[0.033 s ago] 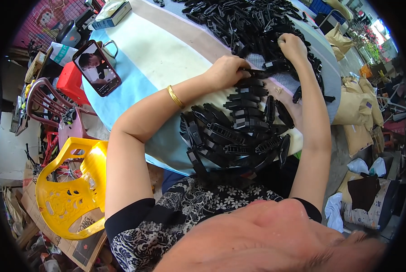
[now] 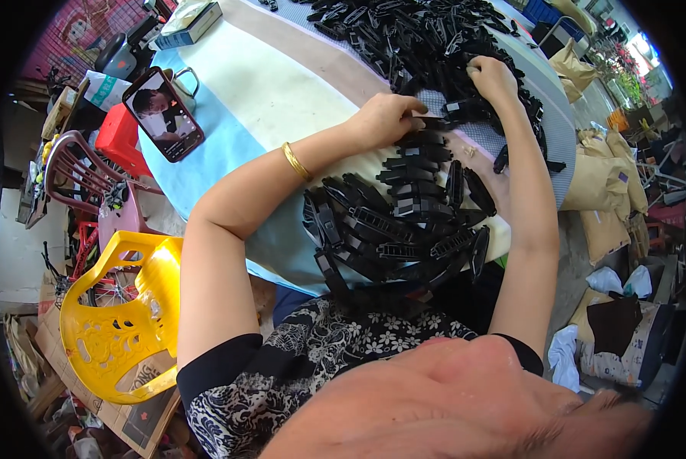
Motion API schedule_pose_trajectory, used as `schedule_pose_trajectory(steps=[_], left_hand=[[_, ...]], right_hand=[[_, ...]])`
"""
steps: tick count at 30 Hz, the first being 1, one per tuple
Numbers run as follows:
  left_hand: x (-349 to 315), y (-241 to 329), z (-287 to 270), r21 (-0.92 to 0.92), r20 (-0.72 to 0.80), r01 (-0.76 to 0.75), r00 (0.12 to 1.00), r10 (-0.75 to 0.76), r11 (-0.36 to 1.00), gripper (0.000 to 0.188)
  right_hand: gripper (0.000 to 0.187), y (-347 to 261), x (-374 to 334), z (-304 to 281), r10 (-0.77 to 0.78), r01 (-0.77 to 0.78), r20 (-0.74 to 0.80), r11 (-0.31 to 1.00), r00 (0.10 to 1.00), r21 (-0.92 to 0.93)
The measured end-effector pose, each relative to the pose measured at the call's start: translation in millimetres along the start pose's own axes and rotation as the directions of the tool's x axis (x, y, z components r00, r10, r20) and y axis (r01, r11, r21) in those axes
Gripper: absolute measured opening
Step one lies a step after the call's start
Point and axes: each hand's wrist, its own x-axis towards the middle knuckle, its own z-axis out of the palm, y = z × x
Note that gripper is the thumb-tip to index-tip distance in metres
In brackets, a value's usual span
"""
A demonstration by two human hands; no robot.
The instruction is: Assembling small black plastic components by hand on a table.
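Note:
My left hand [image 2: 389, 121], with a gold bangle on its wrist, pinches one end of a long black plastic piece [image 2: 435, 122]. Just below it a row of similar black pieces [image 2: 419, 170] lies side by side on the table. At the near edge of a big pile of black plastic pieces [image 2: 404, 34] is my right hand [image 2: 493, 79], its fingers curled; whatever they hold is hidden. Between my forearms, a nearer heap of black slotted pieces [image 2: 381, 223] reaches the table edge at my body.
A phone [image 2: 164, 115] playing a video leans against a mug on the cloth-covered table [image 2: 281, 57]. Behind it is a tissue box [image 2: 188, 29]. A yellow plastic chair [image 2: 125, 321] stands at the left, near a red stool [image 2: 121, 141]. Brown sacks [image 2: 607, 172] stand at the right.

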Motion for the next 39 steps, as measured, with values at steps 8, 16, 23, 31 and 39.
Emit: schedule_pose_trajectory(steps=[8,16,23,31,39], left_hand=[[0.6,-10.4,11.2,-0.076,-0.001,-0.062,0.998,0.062,0.995,0.022],[1.6,-10.2,19.5,0.012,-0.048,-0.115,0.992,0.115,0.993,0.021],[-1.6,-9.4,16.3,-0.057,-0.043,-0.121,0.992,0.119,0.991,0.02],[-2.4,-15.8,20.2,-0.029,-0.082,-0.142,0.987,0.139,0.989,0.021],[1.7,-15.7,5.3,-0.007,-0.004,-0.126,0.992,0.126,0.992,0.024]], right_hand=[[0.047,7.9,29.6,4.8,-0.014,0.016,0.068,1.0,0.998,-0.025],[0.042,-14.0,48.1,24.5,0.052,-0.048,-0.026,0.991,0.998,0.122],[0.05,-15.1,67.8,21.2,-0.102,0.106,-0.03,0.952,0.994,0.289],[0.026,-15.8,-24.0,-41.5,-0.138,0.001,0.175,0.789,0.975,0.615],[0.02,-36.2,-93.5,-23.2,-0.209,-0.064,0.263,0.659,0.942,0.75]])
